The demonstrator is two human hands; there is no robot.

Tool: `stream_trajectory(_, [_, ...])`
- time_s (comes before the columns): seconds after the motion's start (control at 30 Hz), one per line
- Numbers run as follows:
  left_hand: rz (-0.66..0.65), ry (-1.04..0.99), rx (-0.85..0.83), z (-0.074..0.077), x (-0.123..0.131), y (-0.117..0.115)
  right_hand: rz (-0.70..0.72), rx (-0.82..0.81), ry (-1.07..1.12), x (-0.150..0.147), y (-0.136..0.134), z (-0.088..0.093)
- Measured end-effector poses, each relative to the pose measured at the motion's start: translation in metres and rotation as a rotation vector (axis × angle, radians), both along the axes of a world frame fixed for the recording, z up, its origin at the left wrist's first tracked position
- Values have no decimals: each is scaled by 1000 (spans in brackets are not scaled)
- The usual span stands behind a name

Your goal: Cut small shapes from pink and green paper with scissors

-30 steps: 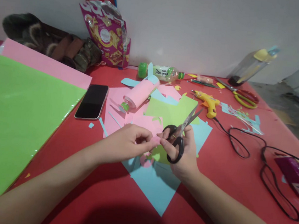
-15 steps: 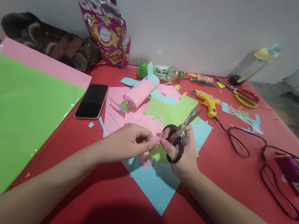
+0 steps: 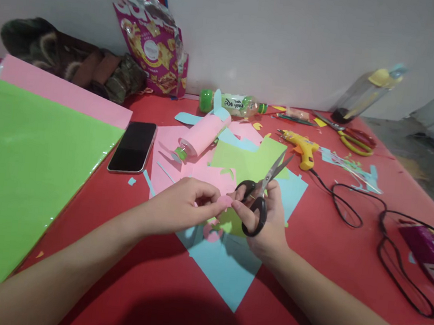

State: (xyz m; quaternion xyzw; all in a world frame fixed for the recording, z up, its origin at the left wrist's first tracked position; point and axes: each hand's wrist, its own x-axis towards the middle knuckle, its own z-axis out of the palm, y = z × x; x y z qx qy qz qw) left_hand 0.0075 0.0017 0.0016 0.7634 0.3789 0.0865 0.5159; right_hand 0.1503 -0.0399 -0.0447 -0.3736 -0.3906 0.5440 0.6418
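My left hand (image 3: 185,205) pinches a small pink paper piece (image 3: 225,200) between thumb and fingers. Black-handled scissors (image 3: 259,208) hang on the fingers of my right hand (image 3: 272,225), their blades slightly apart and pointing away from me. The thumb and a fingertip of that hand also touch the pink piece. Under both hands lie blue paper (image 3: 228,272), green paper (image 3: 256,161) and a curled pink scrap (image 3: 213,232). Just beyond is a bottle wrapped in pink paper (image 3: 204,134) with blue paper blades on it.
A phone (image 3: 133,147) and large green sheets (image 3: 32,179) lie left. A yellow glue gun (image 3: 299,148) trails its cord toward a purple power strip (image 3: 428,254) at right. Behind are a green-capped bottle (image 3: 233,103), a snack bag (image 3: 153,50) and larger scissors (image 3: 349,135).
Almost nothing differs. Both hands keep hold of the pink paper piece and the scissors, with only a very slight shift of the view.
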Motion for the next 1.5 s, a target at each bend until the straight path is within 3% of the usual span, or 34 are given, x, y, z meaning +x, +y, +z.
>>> stream_trajectory(0.53, [-71, 33, 7, 4, -1, 2, 12, 26, -28, 0, -1, -1])
stream_trajectory(1.5, [-60, 7, 4, 4, -2, 1, 31, 50, -48, 0, -1, 1])
